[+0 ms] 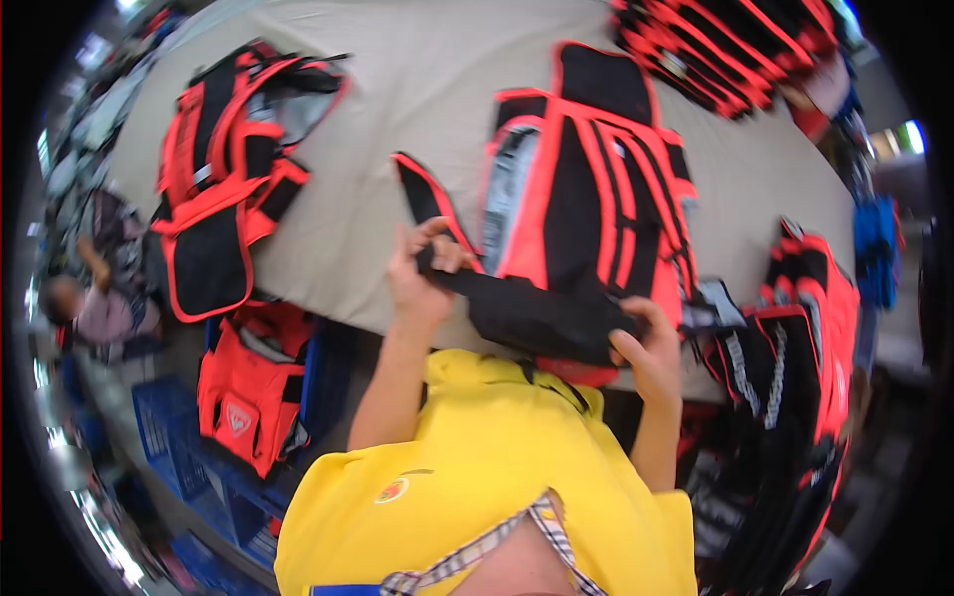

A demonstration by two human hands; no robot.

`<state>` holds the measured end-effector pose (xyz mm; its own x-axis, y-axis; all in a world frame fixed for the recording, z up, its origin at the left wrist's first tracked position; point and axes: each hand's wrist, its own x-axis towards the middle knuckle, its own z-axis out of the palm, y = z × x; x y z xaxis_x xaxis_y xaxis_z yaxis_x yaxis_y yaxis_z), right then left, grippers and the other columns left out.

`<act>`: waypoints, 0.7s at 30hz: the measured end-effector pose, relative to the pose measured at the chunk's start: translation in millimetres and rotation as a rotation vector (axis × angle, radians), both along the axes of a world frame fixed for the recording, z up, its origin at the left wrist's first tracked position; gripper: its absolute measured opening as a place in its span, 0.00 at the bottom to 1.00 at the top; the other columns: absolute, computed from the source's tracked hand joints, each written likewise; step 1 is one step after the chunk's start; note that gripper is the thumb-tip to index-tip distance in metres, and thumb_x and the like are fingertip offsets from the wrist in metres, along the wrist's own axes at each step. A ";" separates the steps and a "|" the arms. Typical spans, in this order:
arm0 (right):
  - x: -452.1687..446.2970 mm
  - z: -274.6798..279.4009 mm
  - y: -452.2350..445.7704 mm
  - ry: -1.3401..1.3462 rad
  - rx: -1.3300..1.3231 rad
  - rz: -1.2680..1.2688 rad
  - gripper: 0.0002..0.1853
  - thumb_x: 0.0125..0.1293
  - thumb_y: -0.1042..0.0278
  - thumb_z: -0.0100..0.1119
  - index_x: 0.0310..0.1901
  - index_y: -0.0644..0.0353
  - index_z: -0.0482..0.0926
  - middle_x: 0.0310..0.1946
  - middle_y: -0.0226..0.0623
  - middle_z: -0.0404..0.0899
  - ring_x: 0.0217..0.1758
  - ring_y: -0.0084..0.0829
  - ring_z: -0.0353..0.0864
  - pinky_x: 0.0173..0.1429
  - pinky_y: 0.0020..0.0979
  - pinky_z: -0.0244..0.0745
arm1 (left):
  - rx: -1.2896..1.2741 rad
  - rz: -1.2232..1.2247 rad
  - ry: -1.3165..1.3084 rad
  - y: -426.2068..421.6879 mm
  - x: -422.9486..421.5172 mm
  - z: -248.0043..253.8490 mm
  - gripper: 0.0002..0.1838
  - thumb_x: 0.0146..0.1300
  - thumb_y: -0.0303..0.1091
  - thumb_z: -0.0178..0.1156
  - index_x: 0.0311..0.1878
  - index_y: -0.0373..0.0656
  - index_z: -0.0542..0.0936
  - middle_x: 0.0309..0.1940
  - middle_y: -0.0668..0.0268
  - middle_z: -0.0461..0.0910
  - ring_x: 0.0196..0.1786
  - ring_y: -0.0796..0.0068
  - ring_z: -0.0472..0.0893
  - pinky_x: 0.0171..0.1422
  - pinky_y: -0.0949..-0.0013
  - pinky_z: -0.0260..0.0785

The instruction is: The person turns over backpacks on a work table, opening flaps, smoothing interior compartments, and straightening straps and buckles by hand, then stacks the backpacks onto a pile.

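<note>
A red and black backpack [586, 199] lies on the cloth-covered table in front of me, its straps facing up. Along its near end, a black fabric flap [537, 316] is stretched between my hands. My left hand [422, 273] is closed on the flap's left end, fingers curled round it. At the right end, my right hand [648, 343] pinches the flap between thumb and fingers. Close to my left hand, a narrow black piece with red edging [432, 204] sticks out from the bag's side. Motion blur hides whether the flap is sewn to the backpack.
Another red and black backpack [224, 179] lies on the table [397, 89] at the left. Several more are stacked at the far right [720, 50]. Bags hang or stand at the right edge [795, 348]. A red bag [253, 387] sits by blue crates [174, 437]. A person [109, 303] is at the left.
</note>
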<state>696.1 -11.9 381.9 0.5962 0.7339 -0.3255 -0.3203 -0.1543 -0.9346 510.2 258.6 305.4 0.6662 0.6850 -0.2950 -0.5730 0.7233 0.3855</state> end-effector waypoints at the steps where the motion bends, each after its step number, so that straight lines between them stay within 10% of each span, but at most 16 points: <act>1: -1.3 0.7 -2.3 0.033 0.029 -0.029 0.22 0.66 0.80 0.68 0.61 0.62 0.75 0.45 0.34 0.79 0.34 0.21 0.79 0.36 0.24 0.74 | 0.021 -0.001 0.044 -1.3 0.0 -6.8 0.30 0.80 0.55 0.46 0.55 0.34 0.81 0.20 0.73 0.60 0.28 0.75 0.66 0.49 0.61 0.67; 2: -4.8 -8.1 -2.6 0.018 0.045 -0.145 0.25 0.67 0.77 0.69 0.64 0.63 0.73 0.52 0.37 0.79 0.43 0.23 0.81 0.41 0.25 0.77 | 0.055 -0.021 0.011 0.9 -3.1 -10.9 0.27 0.81 0.52 0.46 0.55 0.34 0.81 0.20 0.73 0.60 0.28 0.76 0.66 0.50 0.62 0.69; 5: 1.6 -18.4 -23.8 -1.184 -0.360 -0.034 0.15 0.72 0.76 0.63 0.58 0.66 0.79 0.50 0.35 0.82 0.45 0.23 0.84 0.51 0.26 0.80 | 0.187 -0.045 0.133 10.2 -8.3 -12.9 0.19 0.81 0.43 0.50 0.54 0.37 0.81 0.22 0.73 0.62 0.29 0.77 0.68 0.55 0.59 0.73; 8: -21.5 35.4 -25.7 -0.337 -0.084 0.030 0.11 0.71 0.76 0.64 0.53 0.65 0.82 0.42 0.33 0.86 0.44 0.20 0.84 0.49 0.26 0.79 | 0.455 0.127 0.665 11.4 0.6 -2.6 0.13 0.79 0.39 0.57 0.52 0.38 0.81 0.29 0.67 0.75 0.37 0.69 0.78 0.55 0.57 0.74; 10: -31.1 99.0 -21.3 -0.482 0.184 0.344 0.09 0.73 0.77 0.58 0.51 0.67 0.82 0.45 0.41 0.87 0.42 0.32 0.89 0.50 0.26 0.81 | 1.723 0.575 1.386 6.0 16.5 9.1 0.13 0.72 0.34 0.64 0.53 0.36 0.81 0.41 0.57 0.82 0.47 0.56 0.82 0.58 0.56 0.75; 15: -33.4 157.9 8.2 -0.328 0.828 0.584 0.18 0.58 0.84 0.69 0.50 0.69 0.81 0.50 0.51 0.87 0.39 0.40 0.90 0.40 0.37 0.85 | 2.012 -0.282 0.689 -64.1 50.8 47.4 0.21 0.60 0.37 0.73 0.56 0.43 0.83 0.54 0.57 0.80 0.57 0.52 0.79 0.61 0.55 0.73; 17: -18.6 175.9 16.1 -0.027 0.688 0.958 0.22 0.75 0.55 0.64 0.63 0.60 0.83 0.56 0.46 0.85 0.51 0.28 0.87 0.58 0.30 0.81 | 2.132 -0.428 0.579 -86.9 61.3 39.0 0.24 0.58 0.41 0.74 0.56 0.44 0.83 0.56 0.60 0.80 0.61 0.54 0.78 0.64 0.54 0.71; 19: -32.9 171.7 24.2 0.049 0.799 0.897 0.22 0.70 0.58 0.69 0.60 0.63 0.84 0.51 0.50 0.86 0.47 0.32 0.87 0.49 0.32 0.81 | 2.167 -0.432 0.621 -98.3 68.5 14.6 0.25 0.57 0.41 0.74 0.57 0.44 0.83 0.58 0.60 0.80 0.62 0.54 0.78 0.65 0.54 0.71; 21: -79.9 176.3 36.3 -0.276 1.219 -0.143 0.18 0.66 0.61 0.74 0.54 0.60 0.88 0.44 0.51 0.87 0.37 0.36 0.87 0.40 0.30 0.81 | 2.195 -0.447 0.673 -101.6 65.1 -21.1 0.26 0.57 0.42 0.74 0.57 0.43 0.83 0.59 0.60 0.79 0.63 0.55 0.77 0.66 0.54 0.70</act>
<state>616.3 24.4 558.2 0.6352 0.3923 0.6653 -0.0343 0.8749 -0.4831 575.3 157.0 284.3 0.9678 0.0599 0.2446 -0.0640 -0.8808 0.4691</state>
